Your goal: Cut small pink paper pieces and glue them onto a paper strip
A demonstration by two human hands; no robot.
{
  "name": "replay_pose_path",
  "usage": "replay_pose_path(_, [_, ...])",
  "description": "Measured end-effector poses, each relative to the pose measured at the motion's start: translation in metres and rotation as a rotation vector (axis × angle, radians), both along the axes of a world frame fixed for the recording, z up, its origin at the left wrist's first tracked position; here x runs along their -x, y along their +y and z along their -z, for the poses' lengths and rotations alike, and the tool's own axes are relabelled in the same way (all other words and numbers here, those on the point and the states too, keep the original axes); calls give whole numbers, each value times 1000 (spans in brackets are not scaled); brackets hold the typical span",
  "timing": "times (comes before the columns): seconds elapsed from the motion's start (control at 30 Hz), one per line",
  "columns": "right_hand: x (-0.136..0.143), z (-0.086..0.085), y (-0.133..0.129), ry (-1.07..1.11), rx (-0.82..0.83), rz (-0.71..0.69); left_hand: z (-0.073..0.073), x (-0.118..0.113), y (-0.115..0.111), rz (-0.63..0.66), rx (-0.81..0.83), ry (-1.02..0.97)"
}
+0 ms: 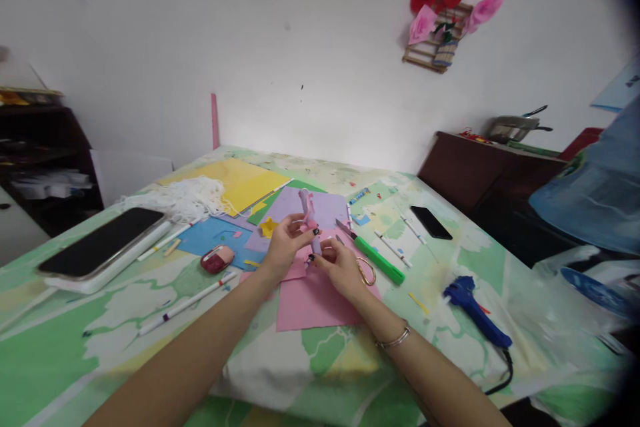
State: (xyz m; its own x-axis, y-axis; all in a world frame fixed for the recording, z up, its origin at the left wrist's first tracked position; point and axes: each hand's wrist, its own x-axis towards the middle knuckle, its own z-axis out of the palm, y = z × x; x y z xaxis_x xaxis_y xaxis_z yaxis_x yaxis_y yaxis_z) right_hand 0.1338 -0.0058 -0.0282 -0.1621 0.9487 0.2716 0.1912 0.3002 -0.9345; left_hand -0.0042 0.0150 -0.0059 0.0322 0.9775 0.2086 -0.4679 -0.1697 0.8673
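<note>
A small pink and lilac paper piece (307,205) stands up between my two hands above the middle of the table. My left hand (283,241) pinches it from the left with thumb and fingers. Lower down, my right hand (341,268) grips its lilac bottom part from the right. Fingers partly hide the piece, so its full shape is unclear. Beneath my hands lie pink sheets (320,307) and a lilac sheet (330,201). Beside my right hand are gold-handled scissors (373,271), their blades mostly hidden, and a green utility knife (380,259) with its blade out.
A blue glue gun (477,312) and a phone (431,222) lie to the right. On the left are a larger phone (103,240) on a white box, white yarn (187,199), a red-pink case (217,259) and a marker (187,303). Yellow card (245,177) lies behind.
</note>
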Motion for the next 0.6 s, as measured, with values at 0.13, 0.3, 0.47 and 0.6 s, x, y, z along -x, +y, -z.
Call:
replay_pose_path(0.13, [0, 1, 0, 8, 13, -9, 0, 0, 0, -15, 2, 13])
replay_pose_path(0.3, [1, 1, 0, 46, 46, -65, -3, 0, -2, -86, -34, 166])
replay_pose_path(0.47, [2, 1, -1, 50, 83, -97, -5, 0, -4, -184, -72, 270])
replay_pose_path(0.6, [3, 1, -1, 142, 145, -139, -5, 1, -5, -190, -105, 309])
